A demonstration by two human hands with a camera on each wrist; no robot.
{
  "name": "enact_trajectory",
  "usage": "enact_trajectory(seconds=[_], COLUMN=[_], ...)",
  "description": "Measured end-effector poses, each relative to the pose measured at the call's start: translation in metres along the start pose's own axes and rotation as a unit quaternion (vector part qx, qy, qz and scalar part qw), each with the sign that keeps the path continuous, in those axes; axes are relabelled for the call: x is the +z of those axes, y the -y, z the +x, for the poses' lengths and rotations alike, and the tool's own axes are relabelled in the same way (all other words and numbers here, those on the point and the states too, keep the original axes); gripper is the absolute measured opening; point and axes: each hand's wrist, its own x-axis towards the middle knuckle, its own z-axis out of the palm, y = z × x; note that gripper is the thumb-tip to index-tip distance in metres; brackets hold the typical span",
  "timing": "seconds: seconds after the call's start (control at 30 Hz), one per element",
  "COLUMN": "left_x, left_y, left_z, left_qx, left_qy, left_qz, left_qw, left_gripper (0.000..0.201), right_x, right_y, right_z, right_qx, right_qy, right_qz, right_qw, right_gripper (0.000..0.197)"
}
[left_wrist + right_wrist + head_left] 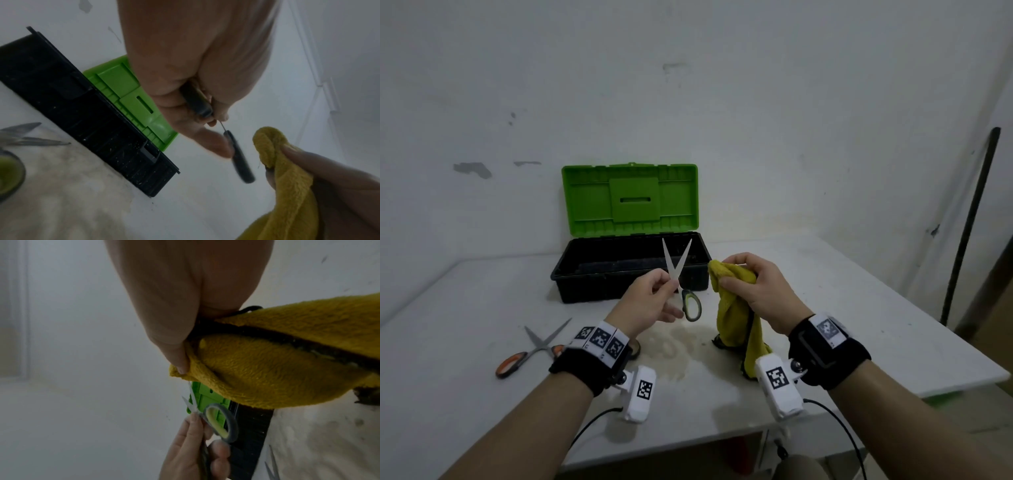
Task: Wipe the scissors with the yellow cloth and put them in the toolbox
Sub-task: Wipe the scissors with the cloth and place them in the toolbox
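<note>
your left hand (650, 305) holds the green-handled scissors (681, 277) near the pivot at the centre of the frame, blades spread in a v and pointing up, one handle loop hanging below your fingers. held like that, both blades stand apart and bare, which i judge lets the cloth reach each one. your right hand (753, 287) is bunched round the yellow cloth (736, 318) just to the right of the blades, near them but not touching; the cloth's tail drapes down to the worktop (859, 308). so both grips are closed: left on the scissors, right on the cloth.

the toolbox (630, 267) sits behind the scissors, centre frame, its green lid propped up, so the black tray lies open to take them.

count: two pairs of scissors, the one in hand and an orange-handled pair (530, 349) lying open at lower left; one cloth; one toolbox. the wipe looks not yet begun.
</note>
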Motion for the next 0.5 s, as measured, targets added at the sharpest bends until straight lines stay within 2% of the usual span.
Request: enact_trajectory(seconds=[0.1,0.2,0.37,0.5], left_x=[-0.002,0.000,0.006,0.011], left_y=[0.002,0.005,0.006,0.007], left_z=[-0.005,-0.010,-0.015,-0.013], left_qx=[0.013,-0.011,-0.020,-0.013], left_qy=[-0.003,-0.003,0.028,0.050], left_qz=[0.010,-0.017,-0.040,-0.044], left_qw=[1.000,1.000,0.999,0.998], left_gripper=[0.027,0.018,0.011,0.013], right_x=[0.010,0.021,0.028,0.030], right_y=[0.002,0.001,0.002,0.000], right_z=[-0.002,-0.006,-0.012,-0.011], right_qx=[-0.056,-0.104,-0.150,-0.162], right_qy=[0.008,0.010,0.004,0.006], right_qz=[-0.133,-0.208,-0.219,-0.230], right_qw=[0.990,0.972,0.964,0.960], right_gripper=[0.014,0.015,0.011,0.018])
